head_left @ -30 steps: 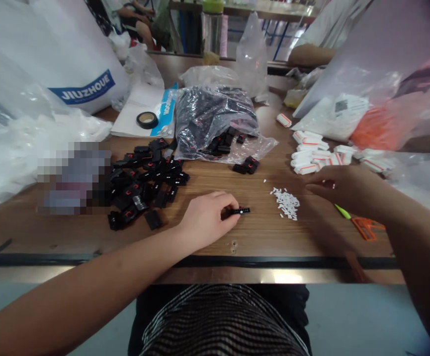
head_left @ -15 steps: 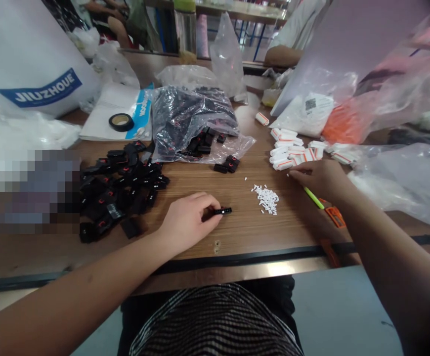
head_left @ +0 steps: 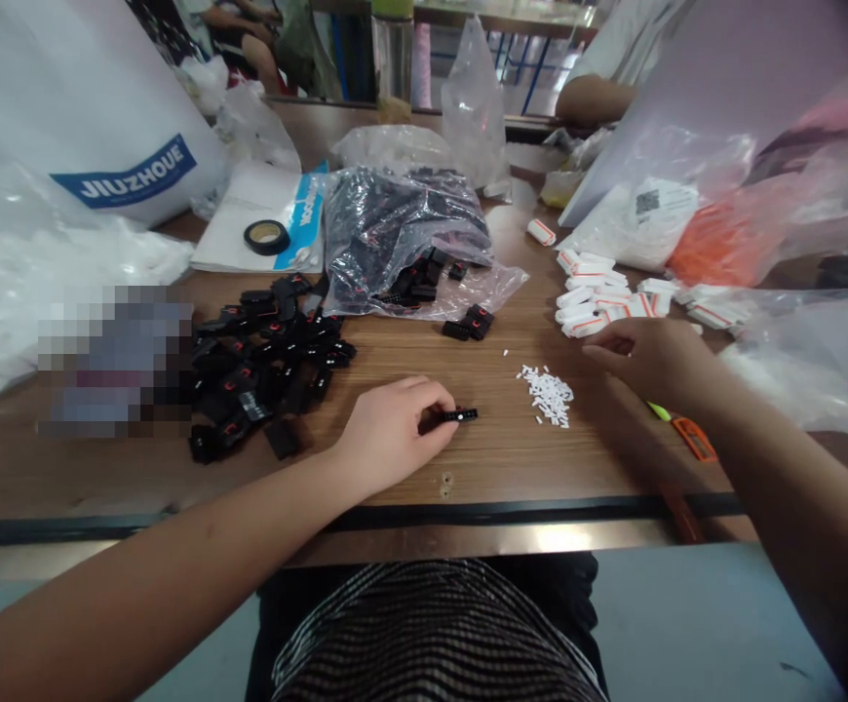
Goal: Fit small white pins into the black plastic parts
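Between the thumb and fingers of my left hand is a small black connector housing, its row of holes facing me and a white spot showing on that face. My right hand is curled, thumb and forefinger close together, just in front of a pile of white pieces with orange stripes. Whatever its fingertips may hold is hidden. Part of a yellow-green stick shows under this hand. Small white pegs lie heaped between my hands.
A heap of black housings spreads at left, near a clear bag of more housings. Black tape rests on papers. An orange-framed object lies by my right forearm. Plastic bags crowd the right side. Another person's arm is across the table.
The whole view has shifted, so things appear farther right. My right hand now covers more of the yellow-green stick, and a white speck by its fingertips no longer shows. My left hand keeps its hold.
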`<action>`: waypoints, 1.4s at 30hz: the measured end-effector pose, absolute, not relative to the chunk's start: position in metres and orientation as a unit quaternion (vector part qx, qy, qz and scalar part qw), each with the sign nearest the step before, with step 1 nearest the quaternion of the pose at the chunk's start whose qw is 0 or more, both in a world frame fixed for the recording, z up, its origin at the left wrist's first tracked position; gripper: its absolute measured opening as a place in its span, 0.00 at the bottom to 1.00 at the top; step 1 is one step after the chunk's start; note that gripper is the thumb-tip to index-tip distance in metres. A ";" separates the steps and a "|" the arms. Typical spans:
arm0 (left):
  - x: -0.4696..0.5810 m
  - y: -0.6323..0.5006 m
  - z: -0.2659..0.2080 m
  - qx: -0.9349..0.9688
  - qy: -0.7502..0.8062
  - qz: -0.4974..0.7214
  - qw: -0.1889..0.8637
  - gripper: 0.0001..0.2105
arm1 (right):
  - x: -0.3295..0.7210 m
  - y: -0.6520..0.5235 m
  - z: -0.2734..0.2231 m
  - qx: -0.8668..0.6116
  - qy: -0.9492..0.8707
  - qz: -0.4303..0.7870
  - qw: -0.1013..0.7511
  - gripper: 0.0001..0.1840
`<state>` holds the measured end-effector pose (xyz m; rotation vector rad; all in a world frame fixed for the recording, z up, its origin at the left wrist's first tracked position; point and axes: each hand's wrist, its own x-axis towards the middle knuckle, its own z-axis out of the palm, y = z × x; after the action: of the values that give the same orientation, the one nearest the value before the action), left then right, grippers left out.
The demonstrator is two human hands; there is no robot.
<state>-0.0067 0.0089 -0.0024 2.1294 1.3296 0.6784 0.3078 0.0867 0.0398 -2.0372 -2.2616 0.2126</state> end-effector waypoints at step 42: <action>-0.005 0.009 -0.002 0.773 0.505 0.261 0.282 0.03 | 0.196 0.018 0.027 -0.339 -0.922 0.028 0.185 0.10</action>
<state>-0.0052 0.0088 -0.0016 2.0701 1.3541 0.6989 0.1955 0.0178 0.0269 -0.9546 -2.5975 0.0788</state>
